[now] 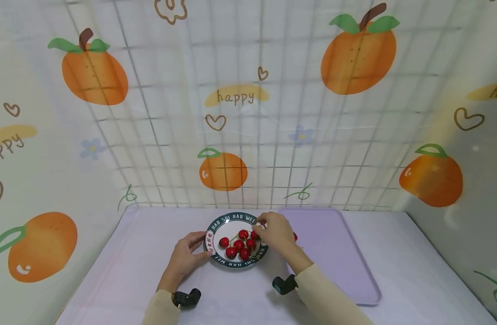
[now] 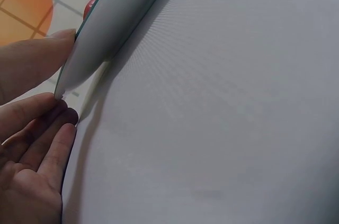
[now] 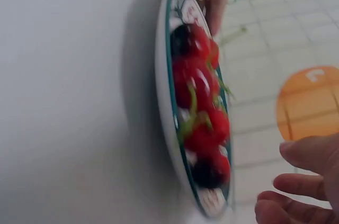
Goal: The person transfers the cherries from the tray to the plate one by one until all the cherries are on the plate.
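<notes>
A round plate [image 1: 232, 218] with a dark green lettered rim bears several red cherries [image 1: 239, 244], some with green stems. My left hand [image 1: 185, 257] holds the plate's left edge; in the left wrist view the thumb [image 2: 39, 60] lies on the rim and fingertips touch the edge from below. Over the plate's right rim is my right hand [image 1: 276, 232], hiding part of it. The right wrist view shows its thumb [image 3: 312, 155] and fingers apart with nothing between them, beside the cherries.
A flat lilac tray [image 1: 329, 257] lies to the right of the plate. On it a red cherry [image 1: 295, 236] peeks out past my right wrist. Behind the table [image 1: 131, 271] hangs a curtain [image 1: 273, 135] printed with oranges.
</notes>
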Motion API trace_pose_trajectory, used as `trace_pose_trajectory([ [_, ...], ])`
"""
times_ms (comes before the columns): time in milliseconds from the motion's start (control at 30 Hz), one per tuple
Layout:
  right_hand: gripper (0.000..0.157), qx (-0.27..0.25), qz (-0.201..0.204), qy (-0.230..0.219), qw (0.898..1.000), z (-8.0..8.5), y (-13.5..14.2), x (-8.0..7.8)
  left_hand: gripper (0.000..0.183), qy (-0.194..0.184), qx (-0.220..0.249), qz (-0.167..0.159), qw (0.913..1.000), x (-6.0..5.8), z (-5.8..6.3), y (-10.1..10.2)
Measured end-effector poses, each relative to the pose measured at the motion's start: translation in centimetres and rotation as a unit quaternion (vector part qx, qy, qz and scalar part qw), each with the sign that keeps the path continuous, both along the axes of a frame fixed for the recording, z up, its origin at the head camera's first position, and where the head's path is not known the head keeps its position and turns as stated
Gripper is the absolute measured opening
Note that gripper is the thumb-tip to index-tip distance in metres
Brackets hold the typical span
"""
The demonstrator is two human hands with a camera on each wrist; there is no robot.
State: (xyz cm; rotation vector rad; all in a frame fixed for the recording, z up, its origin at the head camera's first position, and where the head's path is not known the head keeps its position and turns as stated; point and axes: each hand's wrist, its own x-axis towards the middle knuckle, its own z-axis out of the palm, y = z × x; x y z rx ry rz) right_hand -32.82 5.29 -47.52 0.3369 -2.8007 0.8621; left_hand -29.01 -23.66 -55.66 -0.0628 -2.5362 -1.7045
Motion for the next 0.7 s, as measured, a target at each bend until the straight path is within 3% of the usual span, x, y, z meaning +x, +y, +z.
trace_pose_trajectory([
  [333,0.028,-0.010,-0.030,0.014,0.999,0.2,6.4,0.8,0.067,0.003,-0.005,0.004,1.0000,0.2,0.0,0.1],
  [700,0.022,-0.006,-0.033,0.000,0.999,-0.4,10.6,2.0,0.068,0.007,0.005,0.000,1.0000,0.2,0.1,0.2],
])
